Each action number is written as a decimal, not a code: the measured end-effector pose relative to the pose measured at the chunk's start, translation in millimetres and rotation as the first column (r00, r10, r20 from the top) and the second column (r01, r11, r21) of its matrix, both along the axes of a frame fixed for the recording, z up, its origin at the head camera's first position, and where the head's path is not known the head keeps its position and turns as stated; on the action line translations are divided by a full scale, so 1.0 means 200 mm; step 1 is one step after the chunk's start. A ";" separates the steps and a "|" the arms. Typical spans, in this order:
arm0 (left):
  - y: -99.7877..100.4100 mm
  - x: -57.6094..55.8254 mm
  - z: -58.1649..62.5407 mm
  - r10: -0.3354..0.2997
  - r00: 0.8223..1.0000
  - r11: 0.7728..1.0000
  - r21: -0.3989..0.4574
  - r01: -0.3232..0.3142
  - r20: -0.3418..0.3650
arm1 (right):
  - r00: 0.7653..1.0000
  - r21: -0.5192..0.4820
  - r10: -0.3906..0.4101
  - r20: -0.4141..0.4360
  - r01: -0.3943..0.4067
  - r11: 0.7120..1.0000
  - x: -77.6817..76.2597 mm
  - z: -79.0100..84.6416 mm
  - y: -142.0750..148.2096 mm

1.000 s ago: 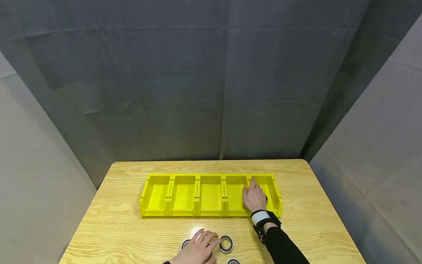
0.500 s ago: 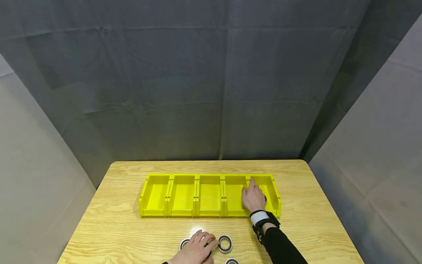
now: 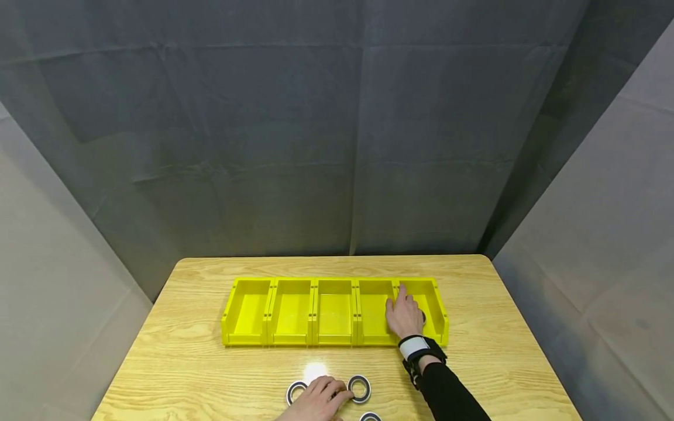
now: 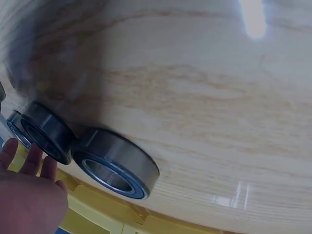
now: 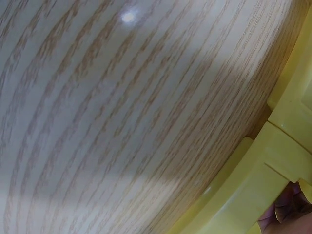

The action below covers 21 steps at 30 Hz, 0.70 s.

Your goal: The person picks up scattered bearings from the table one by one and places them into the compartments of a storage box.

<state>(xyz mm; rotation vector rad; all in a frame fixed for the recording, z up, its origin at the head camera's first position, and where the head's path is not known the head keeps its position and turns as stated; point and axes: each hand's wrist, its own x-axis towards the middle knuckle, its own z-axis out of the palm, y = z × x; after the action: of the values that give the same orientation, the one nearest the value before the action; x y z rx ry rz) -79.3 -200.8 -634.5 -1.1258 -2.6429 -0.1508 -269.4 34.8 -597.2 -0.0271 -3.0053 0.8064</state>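
Left hand (image 3: 313,403) at rings (image 4: 123,155), right hand (image 3: 404,317) at yellow bins (image 3: 337,316)

The rings lie on the worktop (image 3: 184,368), the left hand among them. The right hand is at the rightmost divider (image 3: 396,286), near a partly hidden dark object (image 3: 423,317). Whether either grip holds something, I cannot tell.

No lettering, brand, number or sign could be read in any view. The bearings (image 4: 122,151) on the near side and the yellow bins (image 3: 337,338) farther off showed no legible marking.
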 end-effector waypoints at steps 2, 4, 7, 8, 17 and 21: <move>0.00 0.00 0.00 0.007 1.000 1.000 -0.001 -0.007 0.013 | 1.000 0.001 -0.002 -0.003 0.002 1.000 0.00 0.00 0.00; 0.00 0.00 0.00 0.013 1.000 1.000 0.000 -0.013 0.019 | 1.000 -0.001 -0.003 -0.007 0.003 1.000 0.00 0.00 0.00; 0.01 0.00 0.00 0.014 1.000 1.000 -0.008 -0.014 0.022 | 1.000 -0.002 -0.007 0.000 0.007 1.000 0.00 0.00 0.01; 0.01 0.01 0.00 0.014 1.000 1.000 -0.011 -0.014 0.024 | 1.000 -0.002 -0.005 0.000 0.005 1.000 0.00 0.00 0.00; 0.01 0.01 0.00 0.023 1.000 1.000 -0.017 -0.023 0.007 | 1.000 -0.004 -0.004 0.013 0.004 1.000 0.00 -0.01 0.00; 0.02 0.00 0.01 0.023 0.999 1.000 -0.018 -0.023 0.027 | 1.000 -0.003 -0.001 0.004 0.001 1.000 0.00 -0.01 0.00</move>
<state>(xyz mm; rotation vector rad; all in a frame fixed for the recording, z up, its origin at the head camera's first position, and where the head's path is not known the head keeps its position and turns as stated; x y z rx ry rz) -78.3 -197.4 -633.2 -1.1060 -2.6857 -0.1392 -269.3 35.8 -598.3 -0.0303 -3.0081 0.8112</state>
